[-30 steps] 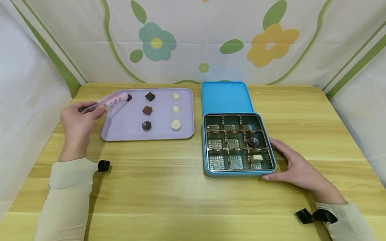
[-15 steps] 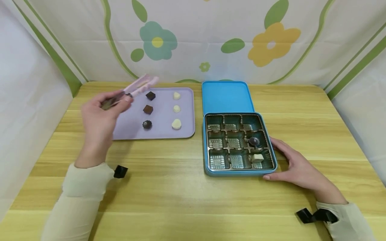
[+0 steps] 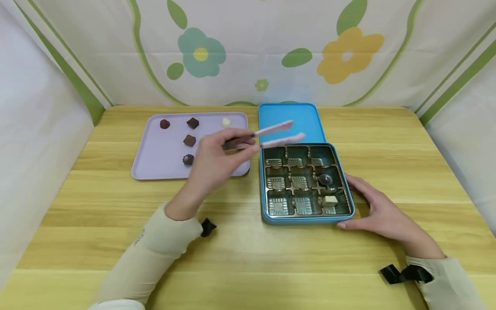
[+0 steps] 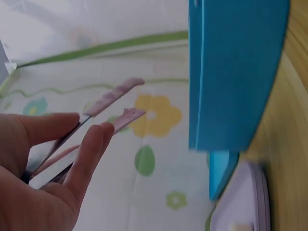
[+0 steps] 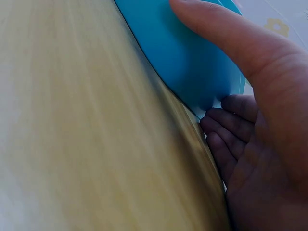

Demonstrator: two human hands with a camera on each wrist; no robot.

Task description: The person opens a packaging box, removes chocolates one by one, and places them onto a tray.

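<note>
My left hand (image 3: 218, 157) holds a pair of tongs (image 4: 113, 98) with pink tips, pinched between thumb and fingers. The tips stand apart with nothing between them, over the blue tin's opened lid (image 3: 288, 114) and back edge. My right hand (image 3: 387, 217) grips the near right corner of the blue tin (image 5: 192, 62), thumb on the front wall and fingertips on the side. Inside the tin's divided insert, a dark round chocolate (image 3: 325, 179) sits in the middle right compartment and a white cube-shaped one (image 3: 330, 201) in the front right.
Left of the tin lies a lilac tray (image 3: 155, 159) bearing dark chocolates, among them a reddish-brown one (image 3: 164, 124) at back left, and a white chocolate (image 3: 226, 122). My left hand hides part of the tray's right side. A patterned curtain (image 3: 240, 51) stands behind the table.
My left hand has swung right with the tongs, from the tray's left side to over the tin. The dark chocolate at their tips now lies on the tray. The right hand keeps its place.
</note>
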